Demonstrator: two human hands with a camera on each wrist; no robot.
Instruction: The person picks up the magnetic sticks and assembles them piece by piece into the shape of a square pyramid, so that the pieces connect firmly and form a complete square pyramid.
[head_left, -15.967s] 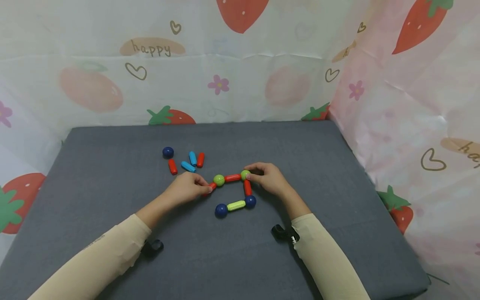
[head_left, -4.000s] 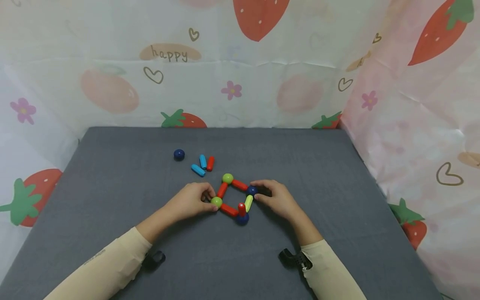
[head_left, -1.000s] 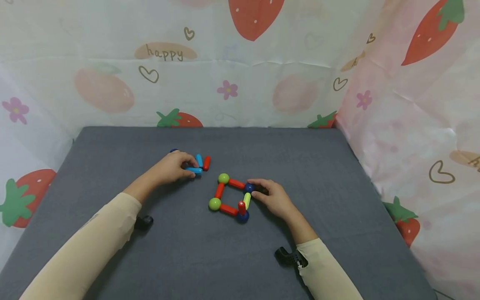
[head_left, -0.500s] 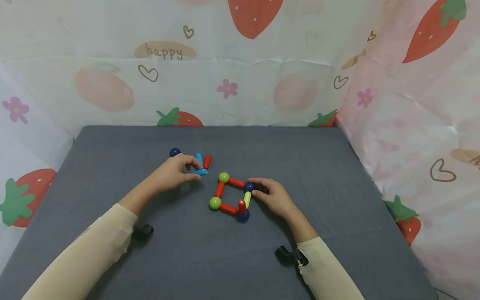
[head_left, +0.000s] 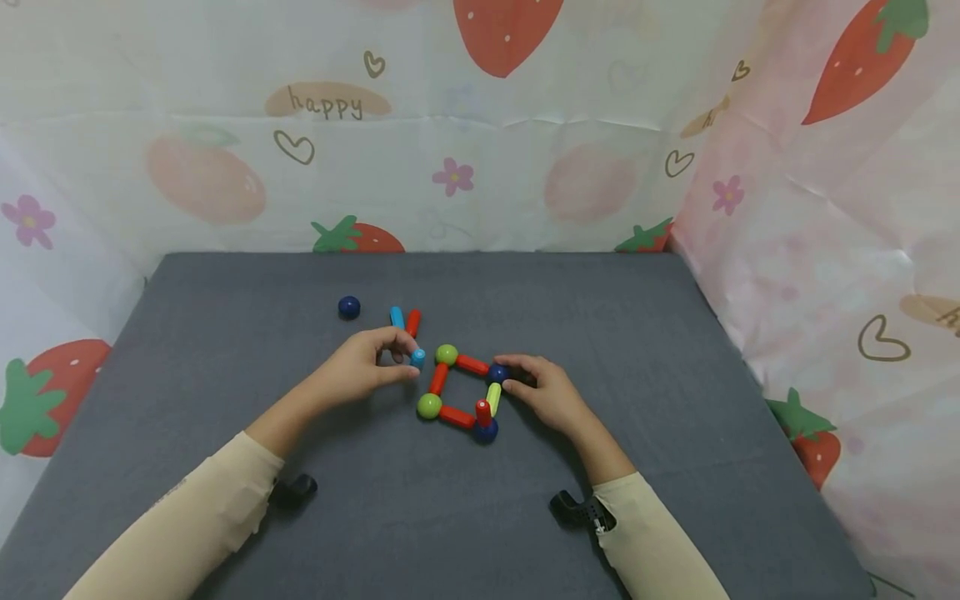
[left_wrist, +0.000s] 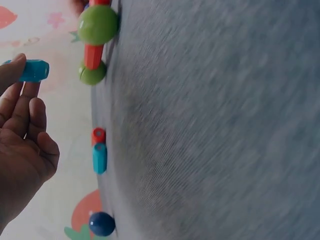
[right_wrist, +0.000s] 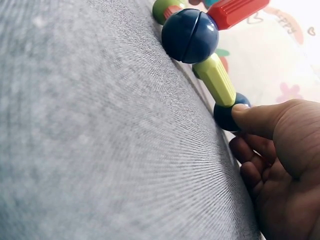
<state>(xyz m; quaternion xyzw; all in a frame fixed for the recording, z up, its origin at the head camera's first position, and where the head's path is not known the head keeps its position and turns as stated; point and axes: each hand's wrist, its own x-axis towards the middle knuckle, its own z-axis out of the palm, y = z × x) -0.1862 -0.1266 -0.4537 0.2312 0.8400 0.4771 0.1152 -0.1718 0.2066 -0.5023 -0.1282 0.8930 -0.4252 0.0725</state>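
My left hand (head_left: 366,367) pinches a light blue toy rod (head_left: 417,358) between thumb and fingers; the left wrist view shows this blue rod (left_wrist: 35,70) raised off the table. To its right lies a four-sided frame of balls and rods. Green balls (head_left: 429,407) form its left corners and navy balls its right ones. Red rods (head_left: 439,380) make three sides, a yellow-green rod (right_wrist: 218,80) the fourth. From the near navy ball (head_left: 486,431) a red rod (head_left: 483,412) stands up. My right hand (head_left: 551,396) holds the far navy ball (head_left: 497,373) by thumb and fingers.
Behind my left hand lie a loose navy ball (head_left: 348,307), a second blue rod (head_left: 397,317) and a red rod (head_left: 413,322). Grey cloth covers the table (head_left: 600,317). A strawberry-printed curtain (head_left: 510,125) hangs behind and at the sides.
My left hand has taken one blue rod from the loose pieces and brought it right, toward the frame, turning it end-up. Earlier, the frame's open shape closed and gained its upright red rod.
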